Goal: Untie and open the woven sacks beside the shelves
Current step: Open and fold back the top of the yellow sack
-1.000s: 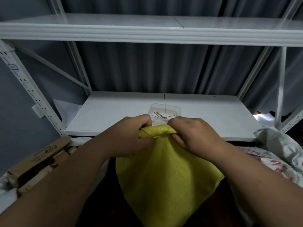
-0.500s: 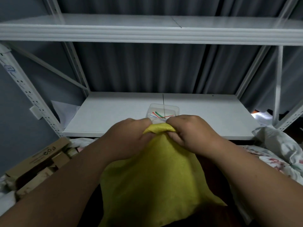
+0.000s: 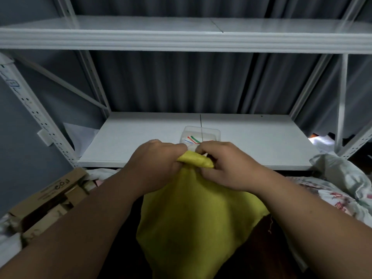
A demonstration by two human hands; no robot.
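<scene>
A white metal shelving unit (image 3: 201,39) is seen across the frame, set against a dark pleated curtain (image 3: 181,81). Its lower shelf (image 3: 141,141) runs through the middle of the frame, and a clear plastic container (image 3: 201,135) is placed on it just above centre, with thin red, green and blue strands lying inside.

Below the container, a yellow woven sack (image 3: 193,214) is held up in the centre of the frame, its body hanging down toward the bottom edge. The gathered top of the sack is bunched between both hands. The left hand (image 3: 155,164) is clenched round the neck of the sack from the left, fingers curled over the fabric. The right hand (image 3: 225,164) is curled at the right of the neck, its fingertips pinching at the bunched top. Whether a tie is caught in the fingers cannot be told. The two hands are almost touching above the fold.

At the lower left of the frame, brown cardboard boxes (image 3: 50,200) are stacked beside the shelf upright. At the right edge, a pale printed sack (image 3: 342,190) is seen lying crumpled below the shelf.
</scene>
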